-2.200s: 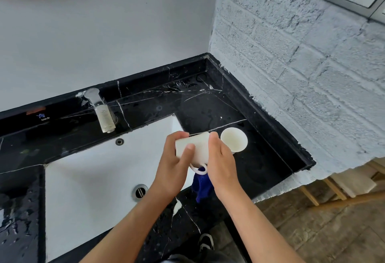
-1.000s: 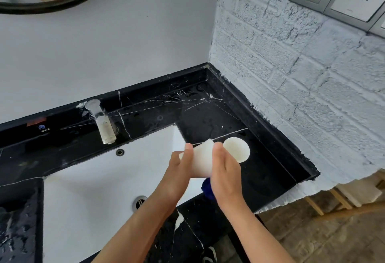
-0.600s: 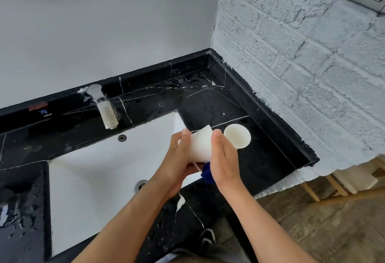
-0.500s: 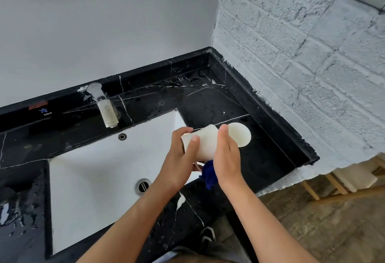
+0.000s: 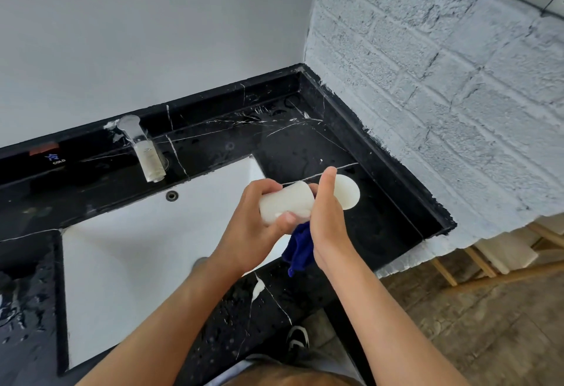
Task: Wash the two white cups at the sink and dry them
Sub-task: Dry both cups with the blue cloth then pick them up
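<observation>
Over sink (image 5: 128,251), hands (image 5: 253,233) (image 5: 326,226) hold cup (image 5: 287,201).

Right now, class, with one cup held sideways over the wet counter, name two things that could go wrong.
1. The held cup may slip: the left hand grips only its base end, above the hard black counter, which shows water drops.
2. The right hand, working the blue cloth, is close to the second cup and could knock it.

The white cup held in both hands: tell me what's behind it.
Behind the white held cup, a second white cup stands on the black marble counter; the right hand covers its near side.
</observation>
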